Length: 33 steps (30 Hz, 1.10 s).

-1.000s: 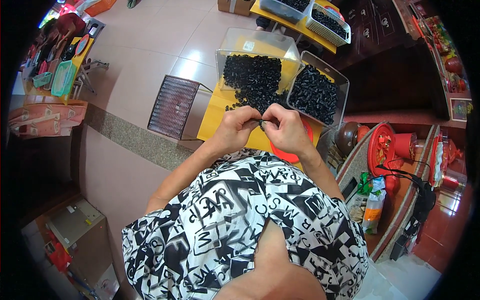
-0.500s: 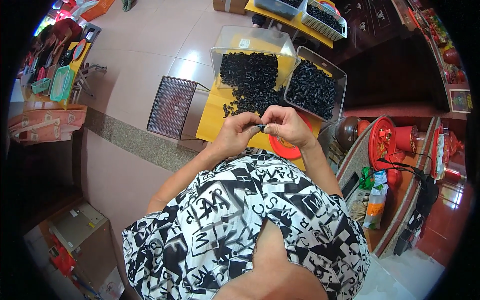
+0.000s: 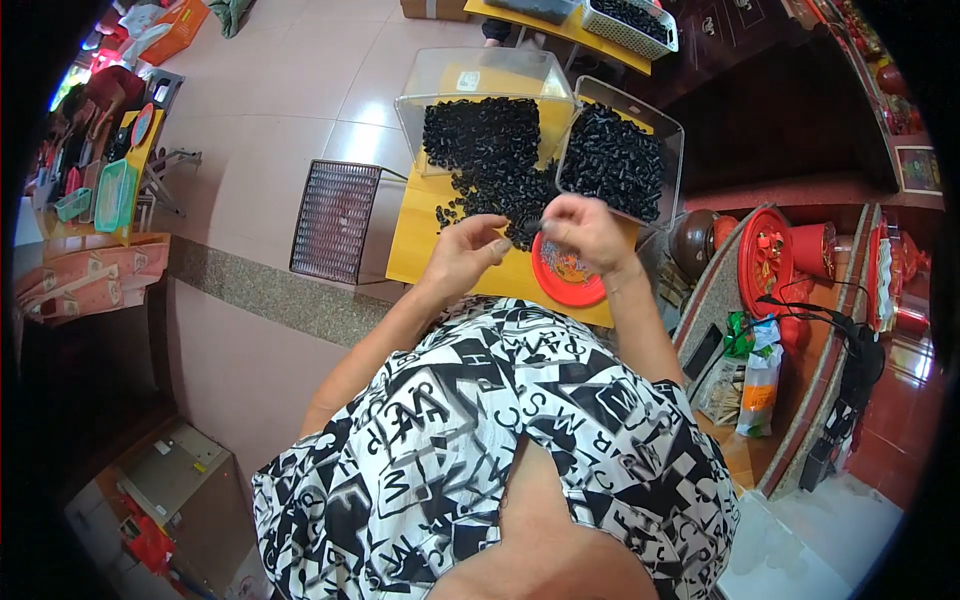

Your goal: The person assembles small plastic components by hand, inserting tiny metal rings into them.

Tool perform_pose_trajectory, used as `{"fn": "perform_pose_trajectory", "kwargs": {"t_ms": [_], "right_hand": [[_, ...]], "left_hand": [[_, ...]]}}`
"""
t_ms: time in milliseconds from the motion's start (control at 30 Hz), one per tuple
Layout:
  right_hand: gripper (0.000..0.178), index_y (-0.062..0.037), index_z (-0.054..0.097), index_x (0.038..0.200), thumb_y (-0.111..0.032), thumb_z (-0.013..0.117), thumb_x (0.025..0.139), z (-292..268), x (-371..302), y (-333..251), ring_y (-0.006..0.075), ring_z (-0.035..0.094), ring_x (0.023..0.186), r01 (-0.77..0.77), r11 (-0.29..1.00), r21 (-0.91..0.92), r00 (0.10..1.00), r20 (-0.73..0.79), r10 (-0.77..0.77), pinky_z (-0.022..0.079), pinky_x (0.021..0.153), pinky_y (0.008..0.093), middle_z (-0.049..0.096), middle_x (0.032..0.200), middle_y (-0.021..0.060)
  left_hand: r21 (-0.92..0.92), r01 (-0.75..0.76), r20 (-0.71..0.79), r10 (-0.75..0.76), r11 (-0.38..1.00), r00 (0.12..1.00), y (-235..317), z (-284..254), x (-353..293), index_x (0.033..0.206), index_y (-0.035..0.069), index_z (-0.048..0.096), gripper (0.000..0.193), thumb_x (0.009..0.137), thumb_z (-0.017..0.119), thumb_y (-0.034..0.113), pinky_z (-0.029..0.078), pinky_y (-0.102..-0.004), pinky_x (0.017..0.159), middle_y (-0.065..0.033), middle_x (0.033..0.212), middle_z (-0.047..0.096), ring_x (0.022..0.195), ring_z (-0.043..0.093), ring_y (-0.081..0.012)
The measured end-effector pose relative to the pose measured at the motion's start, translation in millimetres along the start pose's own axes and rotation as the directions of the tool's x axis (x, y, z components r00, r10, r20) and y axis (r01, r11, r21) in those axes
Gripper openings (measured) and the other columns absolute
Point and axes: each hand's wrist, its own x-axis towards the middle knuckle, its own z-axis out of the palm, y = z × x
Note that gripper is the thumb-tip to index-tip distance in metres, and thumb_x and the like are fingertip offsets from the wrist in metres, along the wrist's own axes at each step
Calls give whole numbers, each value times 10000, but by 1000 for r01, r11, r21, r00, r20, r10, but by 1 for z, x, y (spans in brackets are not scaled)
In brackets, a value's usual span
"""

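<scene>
Small black plastic parts point(image 3: 505, 185) spill across the yellow table point(image 3: 425, 240) from a clear plastic bin point(image 3: 480, 72) at the back. My left hand point(image 3: 462, 258) hovers over the table's near part, thumb and forefinger apart with nothing between them. To its right, my right hand point(image 3: 588, 235) is closed in a pinch by the heap's near edge. Whatever it pinches cannot be told from the dark parts behind. Partly under that hand lies a red round tray point(image 3: 568, 290) with small bits on it. A second clear bin point(image 3: 675, 185) at right holds many black parts point(image 3: 610, 160).
A dark woven-top stool point(image 3: 335, 222) stands left of the table. Behind, another yellow table carries a white basket point(image 3: 630, 30) of black parts. At right is a shelf with a red dish point(image 3: 765, 260), bags and black cables point(image 3: 855, 360).
Both hands were together on a small black part. They have come apart: the left is a little to the left and opened, the right has moved up and right. The view has shifted slightly.
</scene>
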Motion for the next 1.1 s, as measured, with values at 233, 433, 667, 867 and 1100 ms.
{"fn": "perform_pose_trajectory", "kwargs": {"t_ms": [233,433,667,867,1100], "right_hand": [[181,-29,536,800,-205,528,841,-99,21,13,27,373,456,125,950,286,834,-549,56,269,384,161,528,669,37],[118,-49,542,760,-158,528,805,-75,11,104,43,351,391,-216,949,229,797,-521,307,251,320,177,485,586,4],[166,1,578,821,-143,552,741,-37,44,199,123,517,548,-404,913,-60,811,-484,328,411,494,256,571,650,50],[212,-18,567,839,-197,567,726,-45,109,226,320,588,751,-453,781,-430,794,-593,133,452,659,376,602,770,193],[213,-48,510,897,-190,547,743,-49,144,234,357,536,872,-615,481,-625,767,-616,180,425,738,433,554,910,187]], "left_hand": [[33,221,-175,-212,975,961,-52,-43,15,924,-32,560,187,787,571,93,373,-204,513,-30,707,561,577,500,-95],[151,418,-296,-362,896,884,-80,-66,25,837,-40,571,142,780,577,90,382,-220,502,-30,665,549,558,503,-102],[181,480,-303,-416,858,858,-133,-93,54,828,-59,570,149,770,580,78,412,-242,513,-57,681,560,566,514,-125],[197,489,-315,-417,850,852,-142,-91,66,870,-73,565,181,770,578,77,427,-260,549,-68,726,573,611,524,-128],[596,339,-309,-182,728,933,-174,-106,103,921,-17,588,232,729,606,112,441,-266,569,-98,716,586,617,545,-149]]}}
